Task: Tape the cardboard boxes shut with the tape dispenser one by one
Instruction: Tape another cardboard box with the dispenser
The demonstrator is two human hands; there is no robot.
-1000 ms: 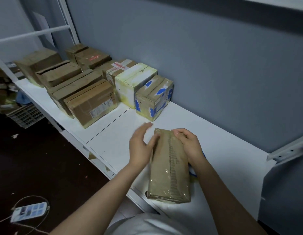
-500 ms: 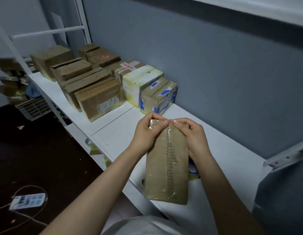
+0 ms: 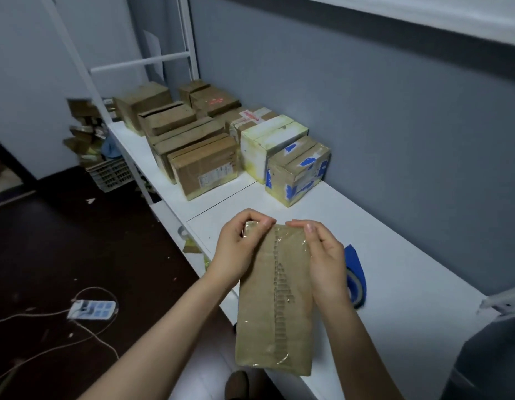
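Head view: both hands hold one cardboard box [image 3: 275, 301] at the front edge of the white shelf [image 3: 395, 255].

The flat, tape-wrapped cardboard box lies lengthwise from 12 to 6 o'clock in the lower middle of the view, its near end past the shelf's front edge. The left hand [image 3: 236, 249] grips its far left corner with curled fingers. The right hand [image 3: 322, 255] grips the far right corner, thumb on top. The blue tape dispenser [image 3: 356, 272] lies on the shelf at 3 o'clock from the box, just behind the right wrist. More boxes [image 3: 204, 166] stand packed together at 11 o'clock along the wall. A power strip [image 3: 91, 309] lies on the dark floor at 9 o'clock.
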